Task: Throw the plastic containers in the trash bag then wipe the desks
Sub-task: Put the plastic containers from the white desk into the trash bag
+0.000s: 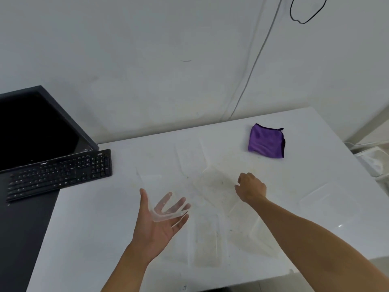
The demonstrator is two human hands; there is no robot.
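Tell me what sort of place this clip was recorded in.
Most likely an office or workroom: a black keyboard and a dark monitor sit on a dark desk at the left, next to a white desk against a plain wall with a cable running down it.

On the white rectangular desk (101, 239), the folded purple cloth (266, 142) lies far right. Clear plastic containers (214, 186) lie mid-desk, nearer than the cloth. The black keyboard (59, 173) sits left on the adjoining dark desk (21, 239), the black monitor (31, 127) behind it.
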